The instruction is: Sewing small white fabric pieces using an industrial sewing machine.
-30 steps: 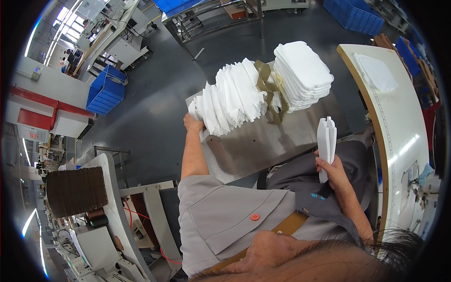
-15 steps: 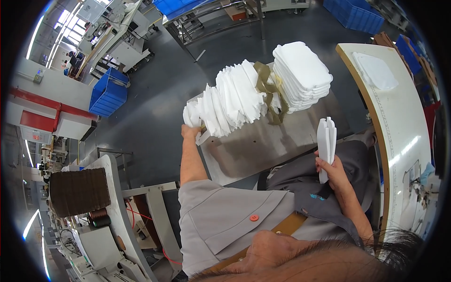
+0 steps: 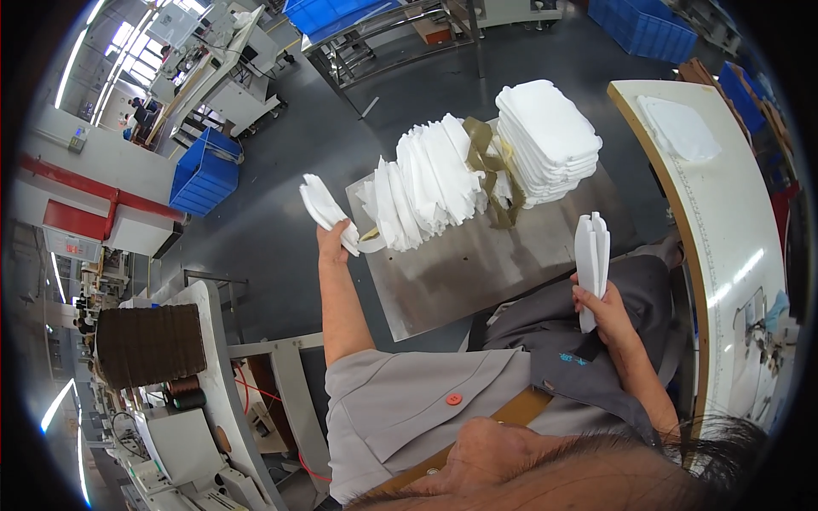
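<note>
My left hand [image 3: 334,240] grips a small bundle of white fabric pieces [image 3: 321,203] just off the left end of a metal table [image 3: 426,294]. On that table a row of white fabric pieces [image 3: 434,175] stands on edge, loosely fanned. An olive-brown strip [image 3: 487,162] lies between this row and a neat flat stack of white pieces [image 3: 550,128]. Near my lap my right hand [image 3: 607,313] is closed around a folded white piece [image 3: 590,255], held upright with its layers pressed together. What kind of item the white pieces are, I cannot tell.
A white sewing table [image 3: 643,128] curves along the right, with a white piece [image 3: 679,128] on it. At the left, a machine table [image 3: 209,341] carries a dark brown fabric stack [image 3: 152,345]. Blue crates [image 3: 204,170] and a metal-framed table [image 3: 396,38] stand farther off.
My left hand has drawn a bundle of white pieces away from the row's left end, leaving a gap between them. My right hand keeps its folded piece in place.
</note>
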{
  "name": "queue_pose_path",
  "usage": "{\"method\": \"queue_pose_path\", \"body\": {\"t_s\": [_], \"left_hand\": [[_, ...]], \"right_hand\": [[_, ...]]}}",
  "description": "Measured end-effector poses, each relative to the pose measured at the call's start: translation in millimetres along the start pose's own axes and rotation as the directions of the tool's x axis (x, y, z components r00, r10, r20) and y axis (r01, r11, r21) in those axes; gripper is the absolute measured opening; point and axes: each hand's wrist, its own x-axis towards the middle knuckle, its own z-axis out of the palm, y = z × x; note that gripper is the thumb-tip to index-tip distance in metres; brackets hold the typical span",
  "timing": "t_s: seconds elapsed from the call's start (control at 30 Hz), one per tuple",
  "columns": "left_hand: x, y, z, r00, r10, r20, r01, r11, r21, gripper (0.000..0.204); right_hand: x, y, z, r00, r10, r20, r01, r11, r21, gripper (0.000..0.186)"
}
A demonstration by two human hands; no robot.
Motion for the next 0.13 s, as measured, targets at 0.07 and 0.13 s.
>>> {"method": "queue_pose_path", "body": {"t_s": [0.07,0.13], "left_hand": [[-9,28,19,0.998,0.033,0.05,-0.032,0.999,-0.011,0.065],[-18,45,44,0.928,0.226,0.297,-0.175,0.966,-0.188,0.067]], "right_hand": [[-1,-2,0,1.0,-0.014,0.001,0.014,1.0,0.005,0.034],[-2,-5,0,0.999,-0.053,0.01,0.053,0.998,0.03,0.035]]}}
